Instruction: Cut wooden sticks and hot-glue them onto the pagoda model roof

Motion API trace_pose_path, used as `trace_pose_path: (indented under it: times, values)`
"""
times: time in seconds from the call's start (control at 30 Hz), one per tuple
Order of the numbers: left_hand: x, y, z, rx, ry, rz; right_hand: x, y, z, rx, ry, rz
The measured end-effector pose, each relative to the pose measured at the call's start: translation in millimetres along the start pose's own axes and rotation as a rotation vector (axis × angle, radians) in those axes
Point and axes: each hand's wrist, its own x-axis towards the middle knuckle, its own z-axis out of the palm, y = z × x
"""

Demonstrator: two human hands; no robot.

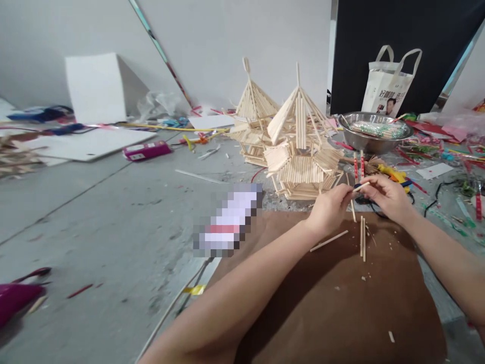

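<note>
Between the fingertips of my left hand (pixel 329 206) and my right hand (pixel 389 198) is a short wooden stick (pixel 361 187), pinched from both sides. Below them, several loose pale wooden sticks (pixel 362 240) lie on a brown sheet (pixel 341 313) among small chips. Just beyond my left hand stands a pagoda-like model (pixel 299 167) built of wooden sticks, with a pointed roof. A similar stick model (pixel 255 101) is partly hidden behind it. Close to my right hand are red-patterned sticks (pixel 356 167) and a yellow-handled tool (pixel 392 174), partly covered.
A metal bowl (pixel 373 139) with wrapped sticks stands at the back right, before a white tote bag (pixel 382 91). Left of the sheet lies a blurred phone-like device (pixel 231 217) with a cable (pixel 170 308). A purple box (pixel 147 150) and white boards (pixel 94 144) are farther left.
</note>
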Motion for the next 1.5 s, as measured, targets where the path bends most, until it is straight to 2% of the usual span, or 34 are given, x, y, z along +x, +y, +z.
trace_pose_path:
  times: [0.07, 0.13, 0.2, 0.27, 0.37, 0.43, 0.53, 0.63, 0.7, 0.77, 0.83, 0.93, 1.03, 1.1, 1.27, 1.43, 1.5]
  values:
    - [0.0, -4.4, 1.0, 0.002, 0.033, -0.057, 4.2, 12.5, -11.9, -0.433, -0.056, 0.087]
    - [1.1, -7.2, 0.6, -0.006, 0.054, -0.104, 8.1, 22.2, -22.9, -0.793, -0.237, 0.234]
    - [2.2, -8.2, -0.4, -0.019, 0.059, -0.124, 10.3, 28.7, -28.4, -0.972, -0.425, 0.354]
    - [2.4, -7.9, -1.4, -0.038, 0.067, -0.13, 10.7, 33.4, -27.7, -1.009, -0.513, 0.404]
    - [1.3, -7.3, -2.4, -0.073, 0.082, -0.124, 10.6, 40.5, -21.9, -0.942, -0.498, 0.404]
    - [0.0, -7.7, -2.4, -0.095, 0.089, -0.109, 11.3, 44.7, -19.5, -0.88, -0.409, 0.392]
    - [-1.8, -10.2, -0.6, -0.104, 0.085, -0.065, 13.8, 45.7, -21.7, -0.794, -0.207, 0.351]
    - [-2.7, -14.4, 2.5, -0.072, 0.11, 0.028, 15.0, 38.7, -28.1, -0.663, 0.058, 0.323]
    - [-2.9, -17.2, 4.5, -0.052, 0.158, 0.118, 13.3, 32.3, -31.0, -0.529, 0.242, 0.277]
    - [-3.0, -19.1, 5.7, -0.03, 0.205, 0.205, 9.4, 26.1, -30.6, -0.317, 0.322, 0.211]
    - [-3.4, -19.4, 6.1, 0.004, 0.229, 0.255, 4.0, 20.2, -27.3, -0.029, 0.257, 0.161]
    - [-4.1, -16.4, 5.6, 0.031, 0.219, 0.261, -4.5, 11.1, -20.9, 0.38, 0.051, 0.109]
    - [-4.1, -11.3, 4.5, -0.001, 0.169, 0.262, -10.7, 3.1, -16.9, 0.576, -0.064, 0.08]
    - [-3.8, -8.5, 4.3, -0.037, 0.125, 0.267, -13.1, -0.3, -15.0, 0.594, -0.084, 0.083]
    - [-3.7, -8.7, 6.1, -0.126, -0.004, 0.206, -14.3, -2.6, -7.3, 0.463, -0.042, 0.112]
    - [-4.2, -9.9, 9.6, -0.202, -0.067, 0.173, -15.1, -5.6, -1.9, 0.496, -0.226, 0.018]
    - [-4.5, -7.6, 10.4, -0.221, -0.064, 0.185, -16.1, -7.9, -3.4, 0.438, -0.199, -0.002]
